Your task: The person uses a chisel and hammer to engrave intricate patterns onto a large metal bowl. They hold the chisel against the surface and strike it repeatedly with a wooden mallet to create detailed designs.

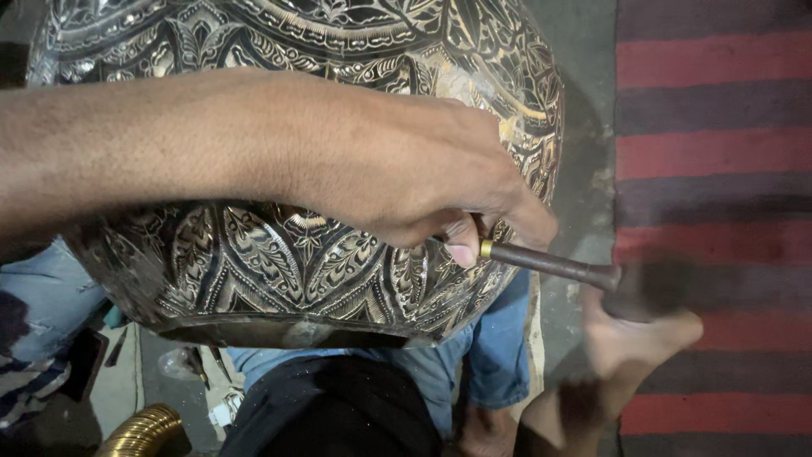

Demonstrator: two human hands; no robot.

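The chisel (pixel 550 264) lies against the right edge of the engraved metal vessel (pixel 296 245), pinched in the left hand (pixel 406 178). The right hand (pixel 634 338) — blurred, grip unclear — meets its head with a dark mallet (pixel 668 288). Right: striped rug (pixel 719 101).

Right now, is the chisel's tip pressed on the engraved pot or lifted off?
Cannot tell: the left hand hides the chisel tip against the engraved pot.

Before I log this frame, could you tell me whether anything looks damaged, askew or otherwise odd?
Nothing looks damaged. The engraved metal vessel shows no visible dents. The left hand holds a chisel against it. The only oddity is the right hand, blurred with a dark tool at the chisel's end, so its details cannot be made out.
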